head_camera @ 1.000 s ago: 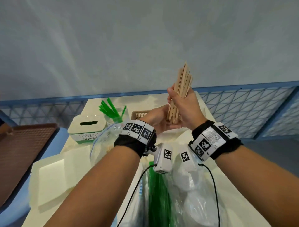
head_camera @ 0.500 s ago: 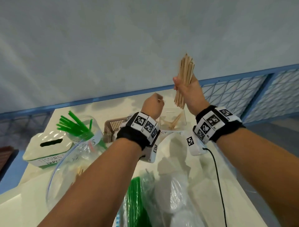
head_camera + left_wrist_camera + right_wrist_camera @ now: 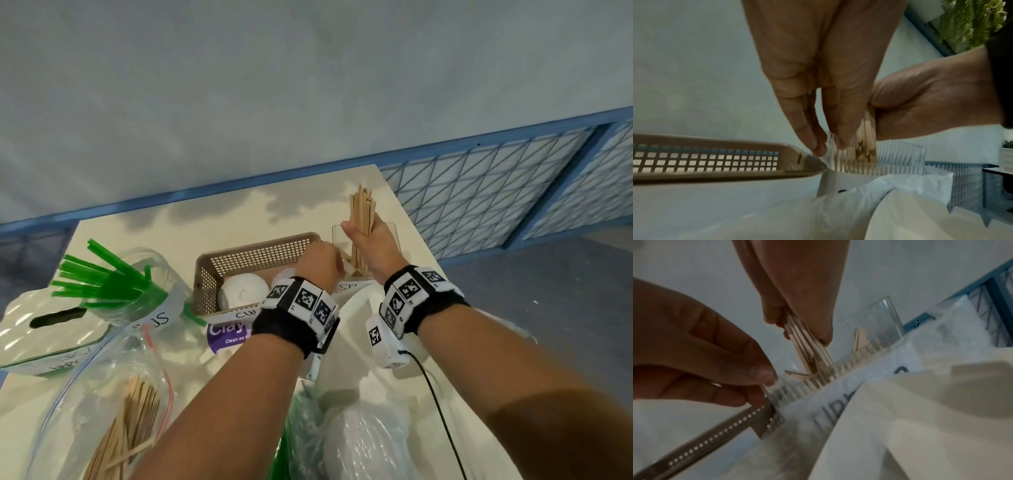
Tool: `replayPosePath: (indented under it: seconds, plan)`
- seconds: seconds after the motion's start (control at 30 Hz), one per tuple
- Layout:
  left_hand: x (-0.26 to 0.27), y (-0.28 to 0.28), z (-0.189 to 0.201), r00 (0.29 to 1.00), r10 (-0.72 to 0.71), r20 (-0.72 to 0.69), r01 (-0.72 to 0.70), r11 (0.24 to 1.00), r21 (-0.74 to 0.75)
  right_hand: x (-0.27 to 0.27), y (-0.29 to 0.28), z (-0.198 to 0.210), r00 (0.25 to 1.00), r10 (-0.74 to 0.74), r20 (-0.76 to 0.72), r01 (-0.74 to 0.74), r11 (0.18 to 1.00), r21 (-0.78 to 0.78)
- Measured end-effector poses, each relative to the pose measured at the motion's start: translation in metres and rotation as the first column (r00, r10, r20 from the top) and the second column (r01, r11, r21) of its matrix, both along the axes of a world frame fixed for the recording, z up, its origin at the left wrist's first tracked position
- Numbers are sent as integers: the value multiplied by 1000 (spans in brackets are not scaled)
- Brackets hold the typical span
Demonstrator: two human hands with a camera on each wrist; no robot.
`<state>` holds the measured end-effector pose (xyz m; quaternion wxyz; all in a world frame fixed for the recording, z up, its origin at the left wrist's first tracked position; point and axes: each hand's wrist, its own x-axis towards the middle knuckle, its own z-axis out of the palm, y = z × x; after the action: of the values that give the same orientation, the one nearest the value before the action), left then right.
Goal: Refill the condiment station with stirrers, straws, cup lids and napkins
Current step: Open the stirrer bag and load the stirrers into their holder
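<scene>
- A bundle of wooden stirrers (image 3: pixel 362 219) is being gripped in the right hand (image 3: pixel 371 250), fingers curled round its middle; the lower ends are being lowered into the clear ribbed holder (image 3: pixel 900 155) at about 1 o'clock on the table (image 3: pixel 301 205).
- The near corner of that holder is being touched – perhaps steadied – by the left hand (image 3: pixel 320 265), its fingers bent down and bunched at the rim; whether anything is actually being pinched cannot be told.
- For a clean drop, the bundle is best being kept upright and square, with the ends guided inside the walls before the grip is being loosened – the few stirrers already lying crossed at the bottom could be jamming the newcomers.
- The holder is probably light, so it should be kept steadied while the bundle is being let go.
- At 12 o'clock, the brown mesh basket (image 3: pixel 253 260) is being used for white cup lids (image 3: pixel 244 291).
- At 10 o'clock, green straws (image 3: pixel 102 277) are standing fanned in a clear jar (image 3: pixel 161 267); further left, a white tissue box (image 3: pixel 51 329) is sitting.
- At 7 o'clock, spare stirrers are being kept in a zip bag (image 3: pixel 113 404).
</scene>
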<state>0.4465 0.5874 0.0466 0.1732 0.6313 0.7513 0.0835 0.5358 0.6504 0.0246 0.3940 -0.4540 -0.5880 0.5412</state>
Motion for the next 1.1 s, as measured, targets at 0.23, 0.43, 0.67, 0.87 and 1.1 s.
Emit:
replayPosePath:
  seconds: [0.23,0.43,0.67,0.87,1.1]
  plan:
    - [-6,3,-3,999,44,26,-43,998,-37,3,-3,-12,998,-12,55,13,1000,-12]
    - [3,21,1,986,24,-166,-35,997,-62,9,-2,-19,998,-43,43,43,999,-16]
    - [9,41,-11,952,6,-306,-102,949,-299,14,-1,-22,999,-34,24,34,999,2]
    - [7,39,-10,950,-27,-310,-71,951,-301,12,1,-20,998,-66,-13,66,997,-34]
    - [3,48,34,891,-35,-453,-83,968,-237,2,0,-4,986,-119,-119,119,993,-12]
